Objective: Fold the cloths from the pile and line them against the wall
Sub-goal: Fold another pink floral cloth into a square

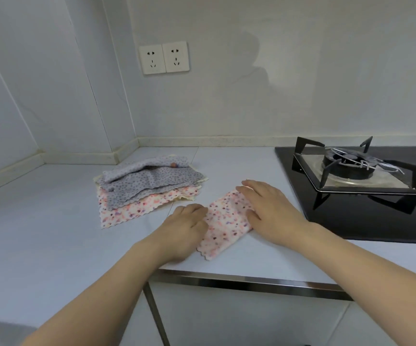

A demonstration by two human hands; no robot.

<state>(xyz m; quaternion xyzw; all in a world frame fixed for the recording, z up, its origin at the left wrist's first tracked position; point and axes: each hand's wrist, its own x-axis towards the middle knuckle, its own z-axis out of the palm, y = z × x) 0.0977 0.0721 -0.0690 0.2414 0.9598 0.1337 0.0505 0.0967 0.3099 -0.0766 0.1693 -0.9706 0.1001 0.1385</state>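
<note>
Both hands are working a folded pink floral cloth on the countertop: L hand is pinching its left edge, R hand is pressing flat w/ straight fingers on its right end. Pile of cloths is lying just behind-left, gas hob to the right.

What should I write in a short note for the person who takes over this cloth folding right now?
Left hand: fingers curled on the left edge of the pink cloth.
Right hand: flat, pressing the same cloth near the stove.
Pink cloth lies folded narrow on the counter, near its front edge.
Pile: grey and pink cloths remain, unfolded, left of the hands.
Done: first cloth partly folded.
Left: finish it, set it against the wall, where no cloth stands yet, then fold the pile.
</note>
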